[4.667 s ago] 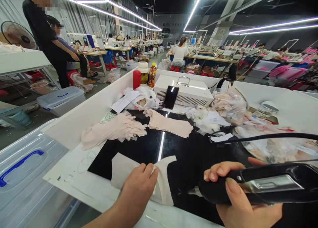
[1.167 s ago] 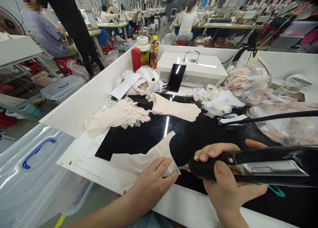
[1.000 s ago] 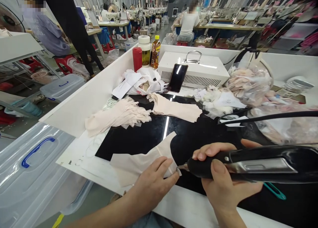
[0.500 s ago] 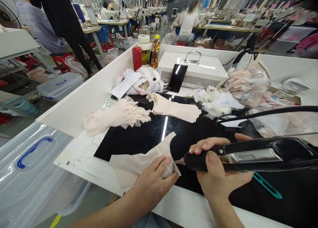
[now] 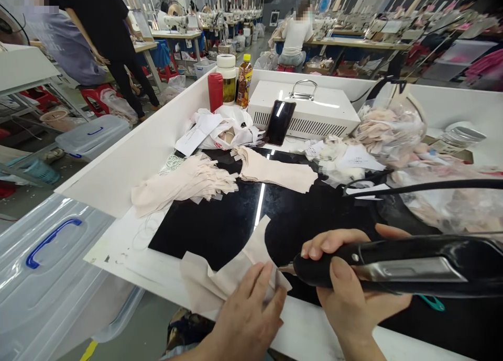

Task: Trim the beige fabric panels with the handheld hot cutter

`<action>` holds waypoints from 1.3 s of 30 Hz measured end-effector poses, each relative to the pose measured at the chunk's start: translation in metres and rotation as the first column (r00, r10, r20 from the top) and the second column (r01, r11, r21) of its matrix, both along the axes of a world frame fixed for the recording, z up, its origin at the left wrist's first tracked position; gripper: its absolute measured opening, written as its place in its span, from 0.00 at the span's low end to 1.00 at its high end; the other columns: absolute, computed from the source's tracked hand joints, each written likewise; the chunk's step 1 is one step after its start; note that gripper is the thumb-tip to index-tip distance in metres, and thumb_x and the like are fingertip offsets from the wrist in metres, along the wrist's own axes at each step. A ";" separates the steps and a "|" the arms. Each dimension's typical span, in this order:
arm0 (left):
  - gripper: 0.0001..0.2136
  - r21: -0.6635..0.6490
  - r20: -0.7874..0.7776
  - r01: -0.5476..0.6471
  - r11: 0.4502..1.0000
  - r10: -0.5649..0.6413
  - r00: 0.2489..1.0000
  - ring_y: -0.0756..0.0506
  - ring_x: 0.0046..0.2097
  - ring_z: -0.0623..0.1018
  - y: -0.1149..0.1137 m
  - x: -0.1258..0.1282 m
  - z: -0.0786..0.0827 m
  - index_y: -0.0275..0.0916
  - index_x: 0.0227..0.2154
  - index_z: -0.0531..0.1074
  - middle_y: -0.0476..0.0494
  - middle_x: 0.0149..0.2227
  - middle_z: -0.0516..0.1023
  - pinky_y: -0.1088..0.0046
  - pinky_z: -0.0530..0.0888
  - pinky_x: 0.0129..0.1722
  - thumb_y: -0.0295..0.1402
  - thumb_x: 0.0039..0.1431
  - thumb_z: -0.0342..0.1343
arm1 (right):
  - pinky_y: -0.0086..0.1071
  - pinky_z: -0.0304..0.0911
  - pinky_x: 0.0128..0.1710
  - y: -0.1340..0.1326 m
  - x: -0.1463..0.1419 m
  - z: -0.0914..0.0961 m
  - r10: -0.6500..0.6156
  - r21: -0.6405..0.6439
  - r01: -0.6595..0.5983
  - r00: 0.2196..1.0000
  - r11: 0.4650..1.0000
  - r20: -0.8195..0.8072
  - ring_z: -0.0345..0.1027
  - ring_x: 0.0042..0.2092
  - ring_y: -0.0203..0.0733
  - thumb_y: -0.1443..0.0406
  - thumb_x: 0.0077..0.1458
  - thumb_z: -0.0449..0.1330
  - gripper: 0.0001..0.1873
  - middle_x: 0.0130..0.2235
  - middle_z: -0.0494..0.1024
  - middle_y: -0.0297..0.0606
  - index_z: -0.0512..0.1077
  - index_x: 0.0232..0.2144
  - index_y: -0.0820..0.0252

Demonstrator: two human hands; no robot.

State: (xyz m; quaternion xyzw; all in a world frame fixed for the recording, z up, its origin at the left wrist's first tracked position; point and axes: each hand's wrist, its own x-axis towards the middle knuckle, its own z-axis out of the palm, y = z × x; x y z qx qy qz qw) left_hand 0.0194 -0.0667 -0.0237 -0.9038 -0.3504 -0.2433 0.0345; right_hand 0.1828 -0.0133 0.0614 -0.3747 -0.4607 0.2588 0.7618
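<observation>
My left hand (image 5: 253,303) grips a pale beige fabric piece (image 5: 236,266) near its right edge, at the front of the black work surface (image 5: 306,214). The cloth is bunched, and its left part hangs over the white table edge. My right hand (image 5: 349,282) is wrapped round a black corded hand tool (image 5: 396,264) with a slim metal tip. That tip reaches the fabric's right edge just beside my left fingers; whether it touches the cloth I cannot tell. Behind lie a fanned stack of beige fabric pieces (image 5: 184,180) and a neater stack (image 5: 277,170).
A teal tool (image 5: 434,302) lies partly under the corded tool. At the back stand a white vented box (image 5: 306,109), a phone (image 5: 281,122), a red bottle (image 5: 215,93) and a drink bottle (image 5: 244,80). Bagged fabric (image 5: 393,125) fills the right. Clear bins (image 5: 58,293) stand left.
My left hand has drawn the fabric slightly toward me and right, and the cloth is more bunched. My right hand and the tool have come down a little, covering more of the teal tool.
</observation>
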 end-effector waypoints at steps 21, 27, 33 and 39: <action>0.09 -0.069 0.043 0.166 0.984 -0.163 0.986 0.40 0.56 0.81 0.047 -0.022 0.026 0.31 0.52 0.75 0.33 0.53 0.80 0.59 0.80 0.60 0.24 0.76 0.52 | 0.38 0.76 0.31 -0.006 -0.001 0.000 0.008 -0.002 -0.008 1.000 1.000 -0.024 0.73 0.29 0.39 0.69 0.59 0.71 0.27 0.34 0.76 0.29 0.68 0.56 0.48; 0.11 -0.102 0.028 0.188 0.977 -0.186 0.982 0.39 0.58 0.80 0.047 -0.021 0.023 0.28 0.53 0.75 0.32 0.55 0.79 0.57 0.77 0.65 0.20 0.73 0.53 | 0.37 0.76 0.28 0.001 0.000 0.005 -0.007 0.048 0.007 1.000 0.999 -0.003 0.73 0.28 0.39 0.70 0.57 0.72 0.27 0.33 0.78 0.28 0.69 0.55 0.50; 0.14 -0.106 0.041 0.169 0.980 -0.165 0.985 0.38 0.60 0.79 0.044 -0.021 0.016 0.29 0.55 0.75 0.32 0.56 0.78 0.57 0.76 0.66 0.18 0.71 0.52 | 0.36 0.75 0.28 0.009 -0.004 0.004 -0.016 0.042 0.016 1.000 0.999 -0.014 0.72 0.28 0.38 0.69 0.57 0.72 0.27 0.33 0.78 0.26 0.69 0.54 0.48; 0.14 -0.083 0.059 0.126 0.989 -0.121 0.991 0.37 0.59 0.79 0.044 -0.019 0.014 0.32 0.55 0.75 0.31 0.55 0.77 0.55 0.79 0.63 0.20 0.71 0.53 | 0.36 0.76 0.30 0.008 -0.007 0.002 -0.006 0.026 0.006 1.000 1.000 -0.005 0.73 0.29 0.38 0.72 0.58 0.70 0.26 0.34 0.78 0.26 0.69 0.55 0.48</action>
